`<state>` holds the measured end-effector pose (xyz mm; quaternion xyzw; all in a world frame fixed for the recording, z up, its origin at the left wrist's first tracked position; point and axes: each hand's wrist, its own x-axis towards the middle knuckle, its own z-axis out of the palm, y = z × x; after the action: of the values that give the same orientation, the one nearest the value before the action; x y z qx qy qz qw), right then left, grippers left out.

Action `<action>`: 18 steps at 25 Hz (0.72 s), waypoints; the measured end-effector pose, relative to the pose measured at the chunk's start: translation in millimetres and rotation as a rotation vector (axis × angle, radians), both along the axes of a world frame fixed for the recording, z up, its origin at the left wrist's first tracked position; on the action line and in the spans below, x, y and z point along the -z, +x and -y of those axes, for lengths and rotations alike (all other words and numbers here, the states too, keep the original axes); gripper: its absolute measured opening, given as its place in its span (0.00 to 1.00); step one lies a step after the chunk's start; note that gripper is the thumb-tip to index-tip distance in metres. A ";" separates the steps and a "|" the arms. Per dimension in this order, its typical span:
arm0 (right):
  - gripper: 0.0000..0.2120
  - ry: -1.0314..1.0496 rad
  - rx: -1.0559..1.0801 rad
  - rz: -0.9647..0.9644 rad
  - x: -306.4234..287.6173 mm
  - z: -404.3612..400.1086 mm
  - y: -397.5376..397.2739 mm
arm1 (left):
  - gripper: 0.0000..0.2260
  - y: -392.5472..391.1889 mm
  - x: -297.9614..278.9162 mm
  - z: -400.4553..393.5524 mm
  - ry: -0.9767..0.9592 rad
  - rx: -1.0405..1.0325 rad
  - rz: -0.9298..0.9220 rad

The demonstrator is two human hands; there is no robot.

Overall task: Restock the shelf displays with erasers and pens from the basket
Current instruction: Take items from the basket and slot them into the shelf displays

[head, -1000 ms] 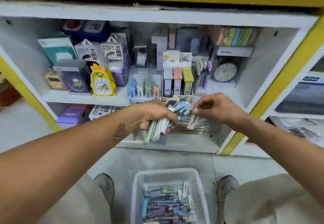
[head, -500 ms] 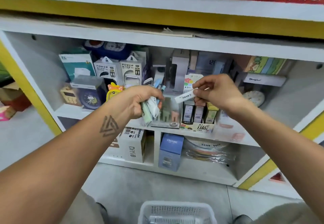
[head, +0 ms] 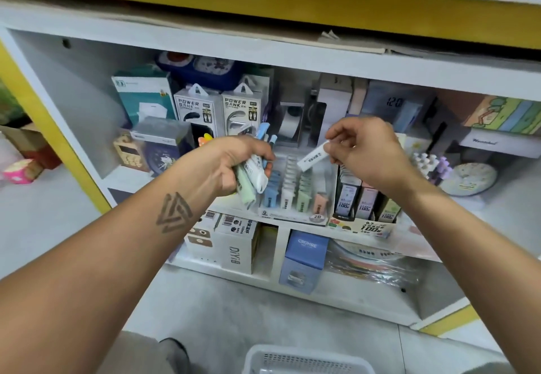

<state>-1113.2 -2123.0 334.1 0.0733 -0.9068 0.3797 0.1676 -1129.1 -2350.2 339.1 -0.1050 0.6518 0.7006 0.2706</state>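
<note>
we see our left hand (head: 234, 166) gripping a bundle of erasers (head: 251, 179) and pens, and our right hand (head: 363, 151) pinching a single white eraser (head: 312, 157) just above the clear eraser display (head: 292, 195) on the shelf (head: 164, 176). power bank boxes (head: 218, 110) stand behind it, a lead-refill display (head: 363, 207) just beside on the right, a clock (head: 468, 179) farther right. the slots lie open between our hands. the basket (head: 307, 363) rim shows at the bottom edge. since half a second ago the view sits closer and the white eraser is lower.
</note>
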 end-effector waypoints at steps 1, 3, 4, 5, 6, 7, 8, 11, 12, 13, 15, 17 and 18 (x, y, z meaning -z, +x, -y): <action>0.08 0.016 0.011 -0.009 -1.5 0.6 -1.2 | 0.07 -0.4 0.2 0.3 0.002 0.000 -0.002; 0.07 0.094 0.014 -0.012 -4.5 0.4 -0.6 | 0.07 0.7 -0.2 0.0 0.009 0.005 -0.009; 0.08 0.147 0.015 -0.019 -6.9 -0.7 0.3 | 0.07 1.1 -0.9 -1.3 0.009 0.013 -0.015; 0.08 0.198 0.013 -0.026 -8.9 -2.4 1.5 | 0.06 1.9 -1.8 -3.0 0.008 0.024 -0.018; 0.08 0.254 0.005 -0.030 -10.7 -4.1 2.5 | 0.06 2.8 -2.5 -5.1 0.003 0.037 -0.020; 0.08 0.320 -0.013 -0.028 -11.1 -5.1 4.1 | 0.06 3.9 -3.4 -7.1 -0.005 0.052 -0.020; 0.07 0.391 -0.033 -0.015 -10.5 -5.5 5.8 | 0.06 4.9 -4.3 -9.2 -0.014 0.065 -0.020; 0.08 0.544 -0.078 0.056 -0.8 -3.3 10.6 | 0.06 8.0 -3.6 -15.9 -0.018 0.060 -0.010; 0.08 0.560 -0.096 0.082 2.3 -2.8 11.8 | 0.05 8.9 -3.1 -17.8 -0.016 0.054 -0.006; 0.08 0.567 -0.114 0.100 4.7 -2.8 12.2 | 0.05 9.4 -2.6 -19.5 -0.017 0.053 -0.006; 0.08 0.584 -0.138 0.103 8.4 -1.8 12.1 | 0.05 10.0 -1.5 -21.8 -0.023 0.059 -0.006; 0.08 0.606 -0.155 0.092 12.6 0.9 11.9 | 0.06 9.5 -0.1 -24.0 -0.031 0.067 -0.002; 0.08 0.619 -0.166 0.086 14.5 3.2 12.4 | 0.06 9.2 0.2 -25.1 -0.036 0.069 -0.001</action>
<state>-1100.8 -2126.2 319.5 0.1785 -0.9764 0.1012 0.0674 -1119.9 -2325.1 338.8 -0.0869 0.6677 0.6791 0.2922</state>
